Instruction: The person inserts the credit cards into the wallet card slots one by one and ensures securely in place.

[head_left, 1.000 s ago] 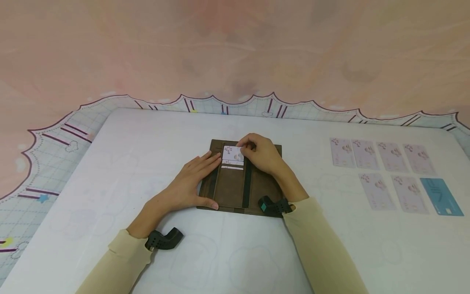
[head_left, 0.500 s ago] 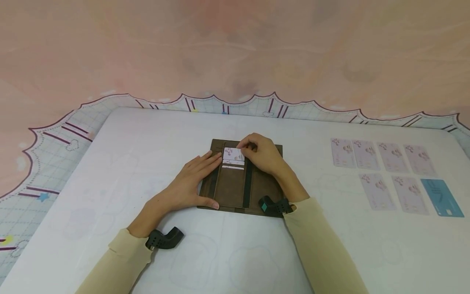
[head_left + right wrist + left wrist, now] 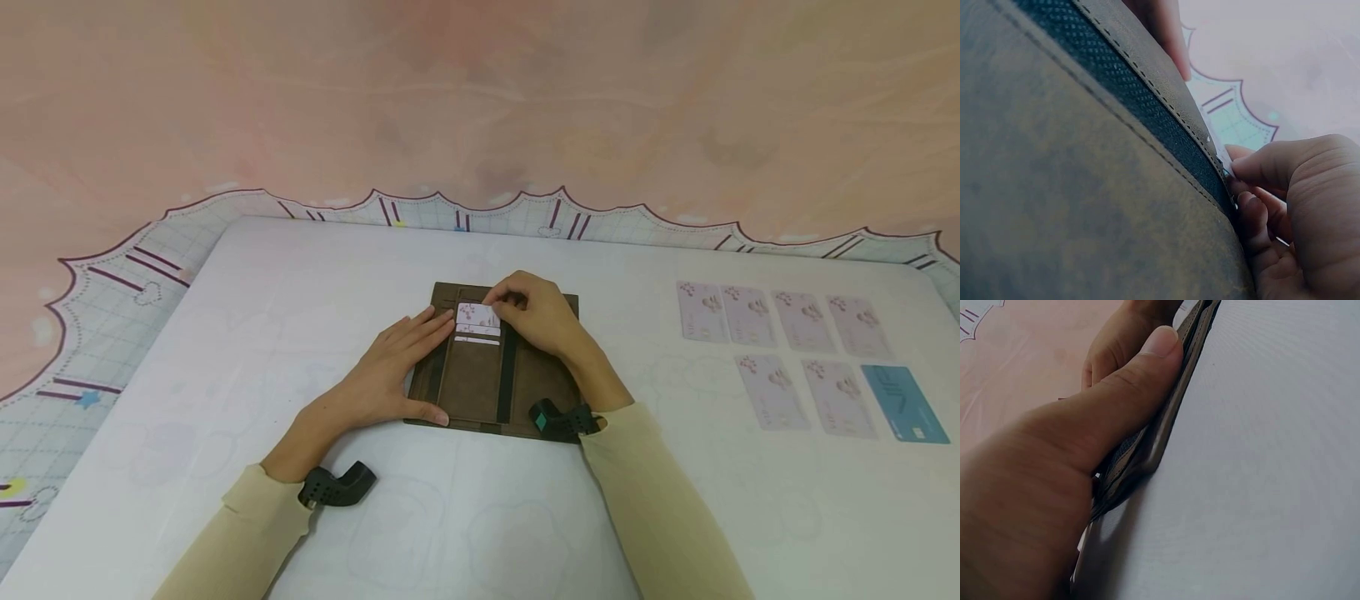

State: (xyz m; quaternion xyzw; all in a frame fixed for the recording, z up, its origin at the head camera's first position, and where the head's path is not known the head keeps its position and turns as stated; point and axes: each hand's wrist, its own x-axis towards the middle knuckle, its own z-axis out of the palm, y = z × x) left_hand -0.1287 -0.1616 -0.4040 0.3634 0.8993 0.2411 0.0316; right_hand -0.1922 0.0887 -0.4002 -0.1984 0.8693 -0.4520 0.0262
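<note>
Oddly, no writing reads on the card (image 3: 476,315) the right hand (image 3: 542,317) pinches; left hand (image 3: 390,371) flat on wallet (image 3: 480,392).

A white table (image 3: 225,350) bears a brown wallet (image 3: 472,392) and seven cards (image 3: 795,358).

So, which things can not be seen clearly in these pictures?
- Top card in the wallet: head view, its right end is under the right hand; print too small to read.
- Left hand fingertips: left wrist view, hidden behind the thumb.
- The card: right wrist view, hidden by the wallet's flap.
- Blue card: head view, lettering too small to read.
</note>
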